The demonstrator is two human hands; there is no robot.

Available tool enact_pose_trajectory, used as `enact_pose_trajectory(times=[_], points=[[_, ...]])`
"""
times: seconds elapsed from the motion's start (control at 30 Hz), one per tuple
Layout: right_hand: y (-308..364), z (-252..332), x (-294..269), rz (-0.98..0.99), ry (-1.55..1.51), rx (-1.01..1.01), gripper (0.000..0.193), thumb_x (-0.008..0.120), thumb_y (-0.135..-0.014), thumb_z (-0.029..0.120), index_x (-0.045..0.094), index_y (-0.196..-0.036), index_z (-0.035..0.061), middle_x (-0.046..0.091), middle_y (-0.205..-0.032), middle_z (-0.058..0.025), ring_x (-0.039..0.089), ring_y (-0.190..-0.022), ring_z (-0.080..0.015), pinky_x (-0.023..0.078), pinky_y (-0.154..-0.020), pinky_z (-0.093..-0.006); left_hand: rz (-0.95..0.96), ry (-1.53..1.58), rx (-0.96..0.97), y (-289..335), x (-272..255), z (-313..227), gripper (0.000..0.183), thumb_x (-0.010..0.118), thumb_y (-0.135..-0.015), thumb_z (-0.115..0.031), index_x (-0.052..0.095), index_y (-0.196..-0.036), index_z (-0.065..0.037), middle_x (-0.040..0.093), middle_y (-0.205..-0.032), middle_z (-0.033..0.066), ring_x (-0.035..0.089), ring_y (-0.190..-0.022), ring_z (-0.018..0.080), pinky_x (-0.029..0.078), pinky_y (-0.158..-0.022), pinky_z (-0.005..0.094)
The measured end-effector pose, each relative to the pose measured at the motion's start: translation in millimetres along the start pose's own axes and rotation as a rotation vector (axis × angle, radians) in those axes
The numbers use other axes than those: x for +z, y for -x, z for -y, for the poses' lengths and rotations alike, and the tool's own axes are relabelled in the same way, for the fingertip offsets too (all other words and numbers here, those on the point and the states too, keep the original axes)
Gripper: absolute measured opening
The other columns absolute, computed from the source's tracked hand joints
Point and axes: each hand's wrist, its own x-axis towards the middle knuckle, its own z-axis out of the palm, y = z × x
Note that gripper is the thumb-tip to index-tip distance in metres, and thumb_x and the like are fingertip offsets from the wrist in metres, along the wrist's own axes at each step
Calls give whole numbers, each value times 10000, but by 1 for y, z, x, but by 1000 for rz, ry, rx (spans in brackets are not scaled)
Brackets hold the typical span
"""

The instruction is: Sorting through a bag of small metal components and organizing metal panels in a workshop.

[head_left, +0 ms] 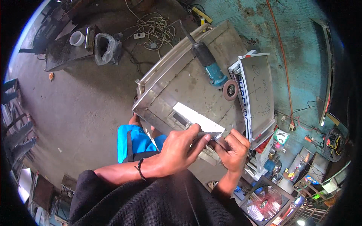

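A bright strip of sheet metal [196, 117] slants over the near part of a steel worktable [169, 88], its near end between my hands. My left hand [177, 147] has thumb and forefinger pinched on a thin grey piece [212, 134] lying against that end; its exact kind is unclear. Curled fingers of my right hand [233, 149] grip the corner of the strip, partly hiding it. Beside the strip's left edge lies a small metal plate with a dark rectangle [180, 118]. Farther off, a teal angle grinder [214, 71] rests on the tabletop, its brown disc toward the right.
Stacked metal panels [258, 84] lean at the table's right, near a teal wall. A coiled cable [156, 30] and power strip [139, 35] lie on the floor beyond. At lower right stands a fan [264, 203]; a blue bag [130, 141] is left of my arm.
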Motion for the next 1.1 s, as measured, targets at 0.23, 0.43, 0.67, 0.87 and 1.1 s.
enact_pose_trajectory(times=[0.23,0.43,0.67,0.87,1.1], points=[[-2,0,0,-16,2,-21,422,844,-661,141,438,-580,54,374,-582,-56,423,-478,-224,328,-449,-356,13,53,-36,-4,-2,0,264,629,-933,-160,458,-820,6,532,-571,202,575,-550,407,408,-471,431],[1,0,-2,13,-20,-5,437,838,-681,164,427,-584,48,366,-587,-57,408,-478,-228,325,-452,-358,-20,171,-109,-1,2,-3,283,626,-937,-156,451,-790,12,493,-545,187,501,-480,374,377,-459,400],[-1,-2,-2,19,-21,-6,429,827,-682,159,424,-584,49,357,-584,-55,401,-477,-223,318,-452,-360,53,62,-101,-6,-7,-10,285,622,-939,-162,451,-793,12,499,-551,191,531,-505,388,386,-468,414],[-4,0,-3,15,-12,-12,422,825,-682,155,428,-585,52,362,-577,-55,410,-477,-229,321,-452,-364,33,60,-44,-6,-5,-11,274,618,-941,-155,453,-803,15,538,-565,186,578,-525,379,407,-476,416],[-5,-2,-3,4,-2,-18,411,823,-685,166,441,-587,50,370,-579,-58,417,-476,-229,324,-451,-362,21,172,-110,-7,-5,-13,275,611,-947,-157,459,-801,20,577,-586,184,616,-531,345,426,-478,399]])
